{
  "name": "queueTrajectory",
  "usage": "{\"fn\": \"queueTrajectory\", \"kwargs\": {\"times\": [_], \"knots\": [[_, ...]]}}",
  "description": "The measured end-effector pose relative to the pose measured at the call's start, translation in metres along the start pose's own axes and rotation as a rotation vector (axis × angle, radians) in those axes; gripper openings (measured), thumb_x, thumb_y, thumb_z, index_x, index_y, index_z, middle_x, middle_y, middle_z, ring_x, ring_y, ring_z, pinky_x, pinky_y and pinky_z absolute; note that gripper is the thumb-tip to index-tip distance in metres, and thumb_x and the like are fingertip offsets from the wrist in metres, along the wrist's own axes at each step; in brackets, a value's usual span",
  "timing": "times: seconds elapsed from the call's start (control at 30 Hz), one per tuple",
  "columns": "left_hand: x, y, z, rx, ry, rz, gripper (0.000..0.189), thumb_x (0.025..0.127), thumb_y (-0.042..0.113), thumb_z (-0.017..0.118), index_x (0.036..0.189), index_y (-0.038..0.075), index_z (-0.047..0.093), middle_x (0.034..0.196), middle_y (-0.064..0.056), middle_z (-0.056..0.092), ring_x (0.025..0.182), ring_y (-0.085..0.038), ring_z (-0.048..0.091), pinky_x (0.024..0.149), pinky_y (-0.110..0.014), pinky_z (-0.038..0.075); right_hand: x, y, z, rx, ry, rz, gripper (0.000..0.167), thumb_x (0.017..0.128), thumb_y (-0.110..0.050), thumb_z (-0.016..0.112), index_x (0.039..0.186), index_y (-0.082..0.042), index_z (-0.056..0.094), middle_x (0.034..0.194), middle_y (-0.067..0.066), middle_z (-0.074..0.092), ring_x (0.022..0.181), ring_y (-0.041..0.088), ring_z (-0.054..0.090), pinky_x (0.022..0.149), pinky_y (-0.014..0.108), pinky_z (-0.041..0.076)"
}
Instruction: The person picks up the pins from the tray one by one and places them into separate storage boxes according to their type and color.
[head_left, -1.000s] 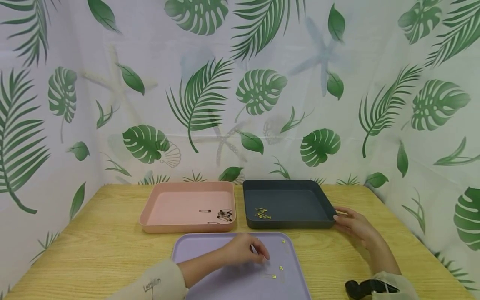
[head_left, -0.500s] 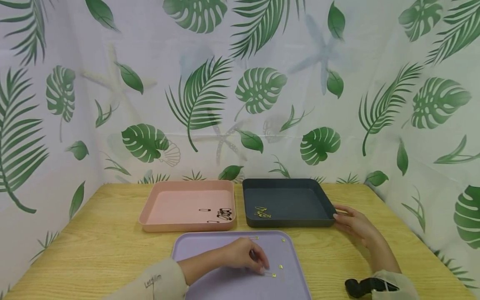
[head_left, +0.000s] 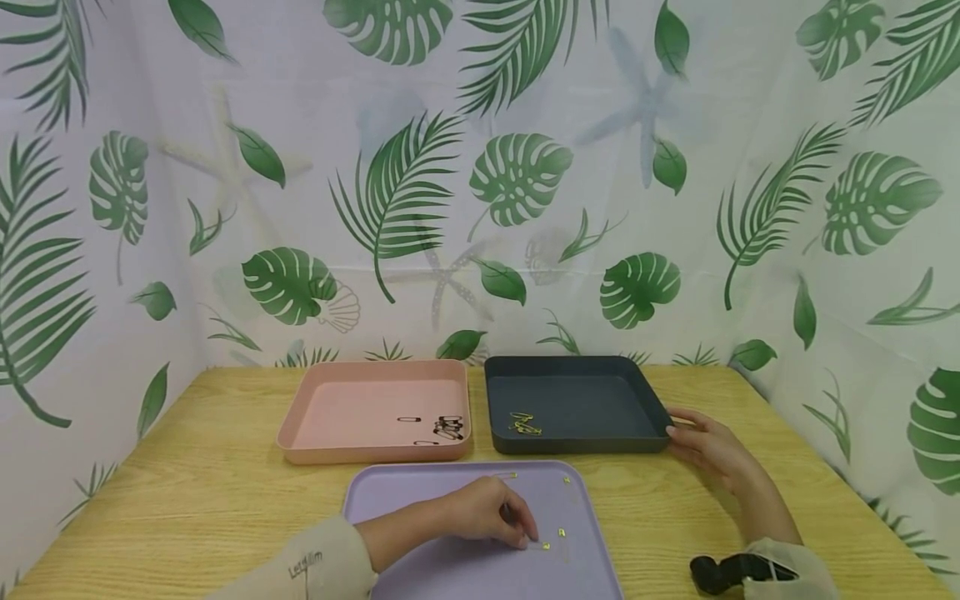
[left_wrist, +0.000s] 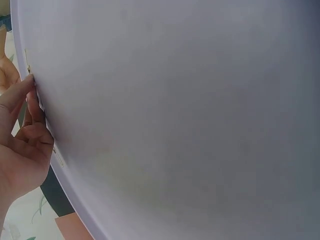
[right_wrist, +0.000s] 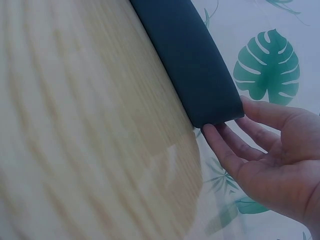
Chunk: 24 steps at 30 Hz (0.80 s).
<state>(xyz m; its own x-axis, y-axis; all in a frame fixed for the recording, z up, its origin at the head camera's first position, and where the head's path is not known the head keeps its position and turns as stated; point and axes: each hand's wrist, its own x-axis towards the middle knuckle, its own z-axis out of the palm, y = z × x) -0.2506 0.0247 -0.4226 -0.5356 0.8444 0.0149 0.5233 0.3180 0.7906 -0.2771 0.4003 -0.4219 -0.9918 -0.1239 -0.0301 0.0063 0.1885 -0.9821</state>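
Note:
My left hand is over the lilac tray, thumb and fingertips pinching a gold safety pin whose head sticks out to the right. Other gold safety pins lie around it: one near the right side, one towards the back right corner, one behind the hand. In the left wrist view the left hand covers most of the held pin. My right hand grips the right front corner of the dark tray; the right wrist view shows thumb and fingers either side of that corner.
A pink tray stands at the back left, with several black safety pins in its right front corner. Gold safety pins are heaped in the dark tray's left front. Leaf-print cloth hangs behind the wooden table.
My left hand came down onto the safety pin at the tray's right and now pinches it; the pin has shifted slightly. The right hand stays at the dark tray.

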Motion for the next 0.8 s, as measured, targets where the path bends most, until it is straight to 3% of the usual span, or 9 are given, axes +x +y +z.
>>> {"fn": "queueTrajectory", "kwargs": {"times": [0.2,0.8], "knots": [[-0.0011,0.0028,-0.0001,0.048,0.0,0.025,0.011,0.076,-0.004,0.07,0.082,0.004,0.072,0.067,0.012,0.058,0.06,0.006,0.048,0.057,-0.011,0.043,0.0007,0.0002,-0.0008,-0.008,-0.006,0.0,0.063,0.095,-0.014,0.052,0.14,0.012,0.017,0.128,0.028,0.041,0.096,0.009,0.057,0.088,0.034,0.045],[-0.0003,0.0009,0.0004,-0.003,-0.018,0.019,0.011,0.077,-0.007,0.067,0.083,0.002,0.071,0.065,0.012,0.055,0.057,0.004,0.046,0.049,-0.011,0.04,0.0019,0.0017,-0.0016,-0.023,-0.009,-0.004,0.062,0.095,-0.013,0.051,0.14,0.012,0.017,0.129,0.029,0.04,0.097,0.01,0.057,0.089,0.035,0.045]]}}
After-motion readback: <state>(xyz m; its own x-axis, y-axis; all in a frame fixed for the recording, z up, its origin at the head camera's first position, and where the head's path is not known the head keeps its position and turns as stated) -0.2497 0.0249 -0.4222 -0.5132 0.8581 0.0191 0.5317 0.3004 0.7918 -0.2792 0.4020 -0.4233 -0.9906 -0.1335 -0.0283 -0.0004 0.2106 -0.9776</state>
